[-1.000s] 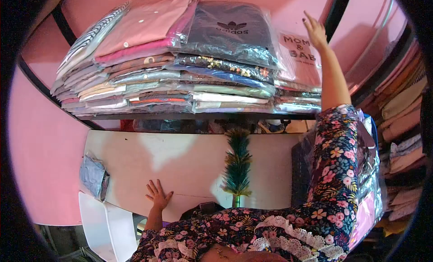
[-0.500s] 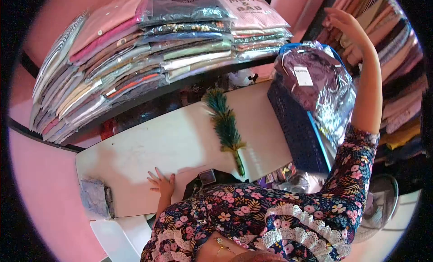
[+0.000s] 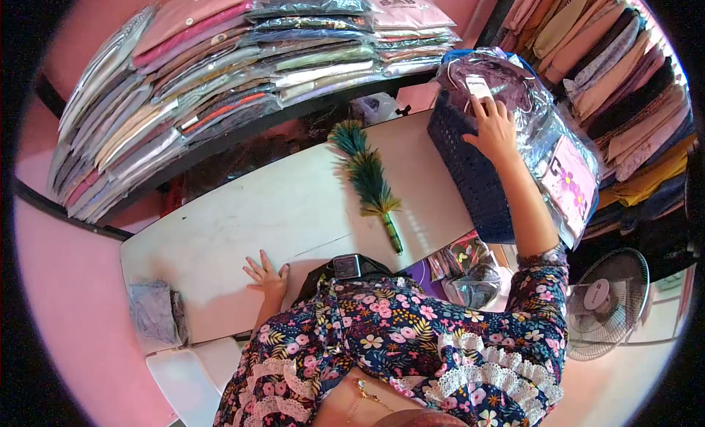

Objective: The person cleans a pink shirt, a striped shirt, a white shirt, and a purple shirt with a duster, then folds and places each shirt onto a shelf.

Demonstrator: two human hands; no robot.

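A clothing shop: plastic-wrapped folded garments (image 3: 242, 67) are lying stacked on a shelf (image 3: 294, 118) above a white counter (image 3: 242, 229), while folded fabrics (image 3: 617, 96) are filling racks on the right.

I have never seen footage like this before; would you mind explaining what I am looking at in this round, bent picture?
There is no machine here: a person wears a camera on the head, aimed forward and down, and its wide lens bends the picture round. The flowered sleeves at the bottom are the wearer's own. The left hand lies flat and spread on the white table. The right hand rests on a plastic-wrapped garment in a dark blue basket; whether it grips it, I cannot tell. A green feather duster lies on the table, and packed clothes are stacked behind it.
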